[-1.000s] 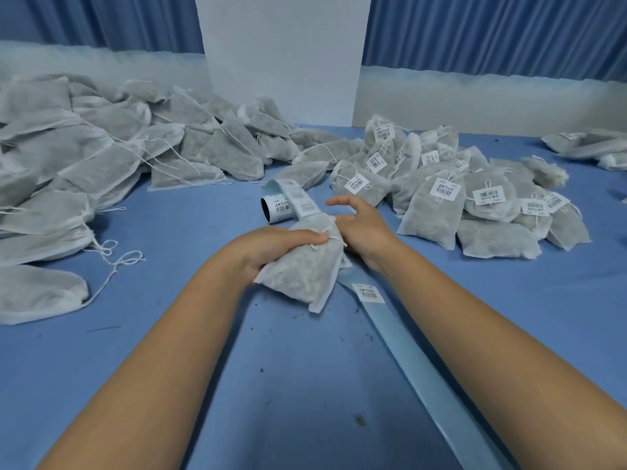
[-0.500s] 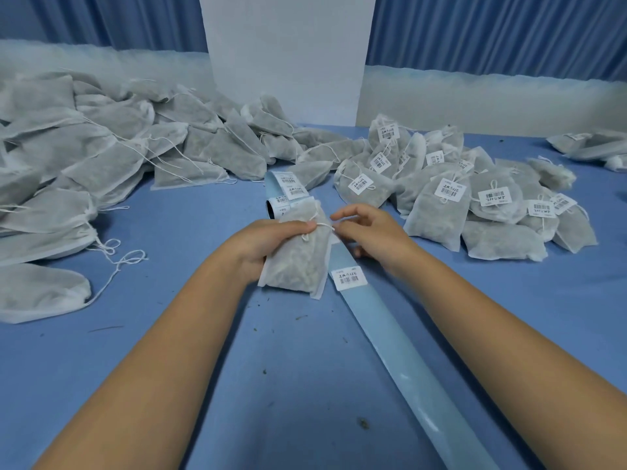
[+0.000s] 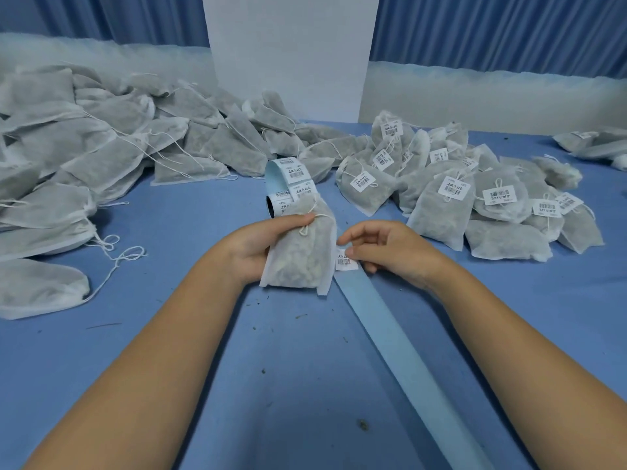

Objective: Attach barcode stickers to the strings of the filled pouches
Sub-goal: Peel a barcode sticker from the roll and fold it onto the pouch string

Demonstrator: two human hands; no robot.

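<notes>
Head view: both bare forearms reach forward over the blue desk and meet near its middle. The left hand is turned palm inward, its thumb laid along the top and its fingers curled behind a filled white fabric pouch, which it grips upright, just above the desk surface. The pouch's thin white drawstring hangs knotted down its front, just beside the thumb tip. The right hand lies just to the right of the pouch, knuckles up and fingers bent; its fingertips pinch the upper edge of a small white barcode sticker, with the forefinger held slightly higher than the others. That sticker sits at the pouch's right edge, over the near end of a long pale-blue backing strip, and I cannot tell whether it is lifted free of the strip. The strip runs from a roll of white barcode labels beyond the pouch, down toward the lower right. A heap of unlabelled grey-white pouches fills the left of the desk, and a heap of pouches bearing barcode labels lies on the right. A white upright panel stands at the back.
</notes>
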